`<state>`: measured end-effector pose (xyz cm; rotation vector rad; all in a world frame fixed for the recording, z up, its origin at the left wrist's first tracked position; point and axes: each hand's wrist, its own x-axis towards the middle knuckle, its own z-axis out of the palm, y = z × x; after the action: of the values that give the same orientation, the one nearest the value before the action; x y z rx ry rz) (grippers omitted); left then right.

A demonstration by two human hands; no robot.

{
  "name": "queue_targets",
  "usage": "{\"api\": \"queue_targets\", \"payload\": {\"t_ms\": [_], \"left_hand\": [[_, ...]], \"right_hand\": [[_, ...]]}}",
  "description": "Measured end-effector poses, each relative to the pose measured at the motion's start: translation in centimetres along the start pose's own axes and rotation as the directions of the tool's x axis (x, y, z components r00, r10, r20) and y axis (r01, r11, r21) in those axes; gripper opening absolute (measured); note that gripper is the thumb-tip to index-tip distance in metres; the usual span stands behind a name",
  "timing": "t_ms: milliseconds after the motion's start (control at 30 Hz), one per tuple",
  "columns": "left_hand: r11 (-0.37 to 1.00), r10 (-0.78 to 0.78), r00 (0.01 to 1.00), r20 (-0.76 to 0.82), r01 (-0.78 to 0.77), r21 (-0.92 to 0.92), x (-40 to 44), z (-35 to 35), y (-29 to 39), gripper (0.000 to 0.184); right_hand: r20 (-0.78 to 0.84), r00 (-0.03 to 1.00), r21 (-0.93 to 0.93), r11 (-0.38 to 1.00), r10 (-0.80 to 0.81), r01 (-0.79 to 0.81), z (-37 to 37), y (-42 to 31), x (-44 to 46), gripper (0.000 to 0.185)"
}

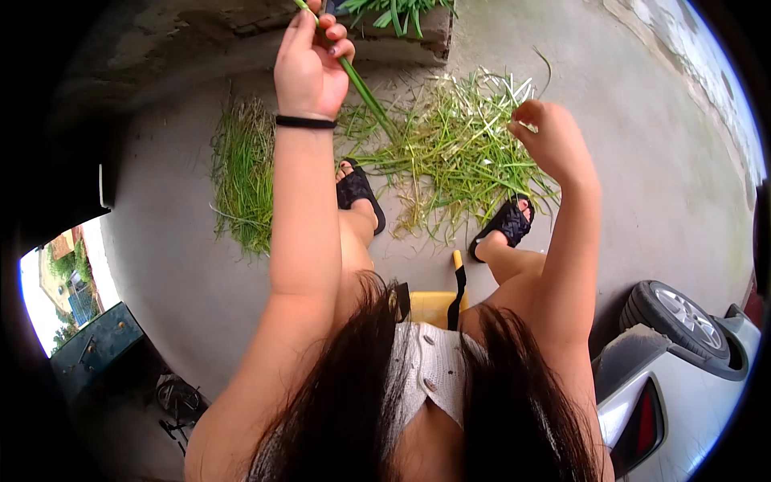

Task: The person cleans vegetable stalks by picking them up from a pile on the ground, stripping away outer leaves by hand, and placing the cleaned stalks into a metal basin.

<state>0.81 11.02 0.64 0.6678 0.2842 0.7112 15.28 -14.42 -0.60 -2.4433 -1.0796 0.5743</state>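
The loose heap of cut stalks (450,157) lies spread over the concrete floor (642,201). Beyond its left edge the left hand (312,71) is raised, fingers closed around a long green stalk (365,96), whose lower end slants back over the heap; whether it touches cannot be told. At the heap's right edge is the right hand (556,140), fingers curled inward; I cannot tell whether they pinch anything. Left of the heap lies a neater bundle (245,173); nearer the person than the heap stand two black sandals (359,191).
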Motion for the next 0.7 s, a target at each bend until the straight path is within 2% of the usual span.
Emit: {"api": "queue_targets", "payload": {"t_ms": [33, 100, 133, 300, 367, 400, 433, 467, 500, 567, 633, 700], "left_hand": [[0.991, -0.018, 0.998, -0.053, 0.024, 0.130, -0.2, 0.8, 0.2, 0.022], [0.946, -0.146, 0.987, -0.066, 0.158, 0.282, 0.8, 1.5, 0.7, 0.024], [0.916, -0.163, 0.984, -0.069, 0.177, 0.360, 1.5, 2.1, 0.8, 0.025], [0.721, -0.186, 0.982, -0.037, 0.162, 0.674, 12.6, 3.2, 1.8, 0.025], [0.627, -0.257, 0.966, -0.022, 0.184, 0.757, 17.0, 3.7, 2.1, 0.037], [0.417, -0.137, 0.990, -0.031, 0.086, 0.905, 20.8, 1.7, 1.7, 0.045], [0.169, -0.018, 1.000, -0.010, 0.012, 0.986, 21.1, 2.3, 1.4, 0.053], [-0.111, 0.119, 0.993, 0.022, -0.008, 0.994, 20.4, 2.3, 1.3, 0.063], [-0.168, 0.232, 0.963, 0.140, -0.102, 0.981, 20.8, 0.7, 0.7, 0.066], [-0.035, 0.372, 0.905, 0.205, -0.207, 0.978, 18.4, -3.0, -1.2, 0.054], [0.011, 0.485, 0.858, 0.172, -0.203, 0.979, 13.9, -8.4, -4.1, 0.040], [0.084, 0.485, 0.875, -0.002, -0.044, 0.996, 7.8, -12.8, -7.2, 0.031]], "right_hand": [[-0.028, 0.999, 0.061, 0.997, 0.038, -0.036, -1.1, -1.4, -0.2, 0.017], [-0.080, 0.997, 0.121, 0.993, 0.023, -0.014, -1.7, -2.3, -0.5, 0.018], [-0.060, 0.998, 0.125, 0.992, 0.021, -0.014, -2.1, -2.8, -0.7, 0.019], [-0.083, 0.996, 0.136, 0.990, -0.026, 0.037, -2.0, -3.6, -1.4, 0.030], [-0.067, 0.997, 0.152, 0.988, -0.028, 0.038, -1.9, -3.5, -1.4, 0.029], [-0.053, 0.998, 0.158, 0.987, -0.026, 0.034, -1.8, -3.3, -1.3, 0.028], [-0.067, 0.997, 0.136, 0.989, -0.045, 0.054, -1.6, -3.0, -1.3, 0.027], [-0.077, 0.995, 0.114, 0.991, -0.064, 0.073, -1.4, -2.6, -1.3, 0.026], [-0.083, 0.993, 0.096, 0.991, -0.082, 0.090, -1.0, -2.4, -1.4, 0.025], [-0.010, 0.996, 0.097, 0.991, -0.089, 0.089, -1.3, -2.5, -1.7, 0.020], [0.039, 0.993, 0.080, 0.991, -0.114, 0.111, -0.9, -2.3, -1.7, 0.018], [0.016, 0.982, 0.118, 0.976, -0.187, 0.184, -0.1, -2.0, -2.0, 0.014]]}}
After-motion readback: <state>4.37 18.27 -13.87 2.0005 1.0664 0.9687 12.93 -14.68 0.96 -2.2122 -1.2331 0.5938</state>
